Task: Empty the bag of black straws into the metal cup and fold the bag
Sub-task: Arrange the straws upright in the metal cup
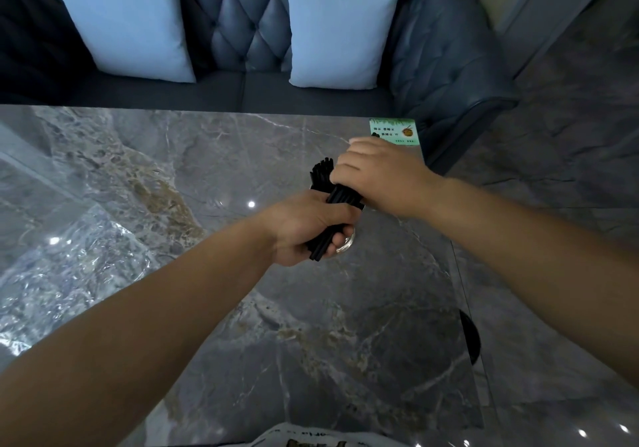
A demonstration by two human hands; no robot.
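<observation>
The bundle of thin black plastic straws (337,197) is out of its bag and held in both hands above the grey marble-patterned bench (214,156), right of centre. The left hand (307,229) has its grip wrapped around the near end of the bundle, straw ends showing below the fingers. The right hand (377,178) has its grip closed over the middle and far part, with the far straw tips fanning out past it to the left.

The shiny round metal cup (346,243) shows only as a sliver of bright rim just under the left hand; most of it is hidden. Whether any straw ends already sit inside it cannot be told.

The crinkled clear plastic bag (69,256) lies flat and loose on the bench, well apart to the left, unfolded.

Judgement on progress: the bag looks emptied; the straws are gathered but not yet seated in the cup. Left to do: lower the bundle into the cup, release it, then fold the bag.

Writing: a small green-and-white printed card (394,132) lies at the far right corner of the bench, just beyond the right hand. It carries a small orange picture and lines of dark characters, upside down to the camera and too small to read. Printed marks at the bottom edge of the view are also unreadable.

Beyond the bench: a dark blue tufted sofa (249,25) with two pale blue cushions (342,32).
</observation>
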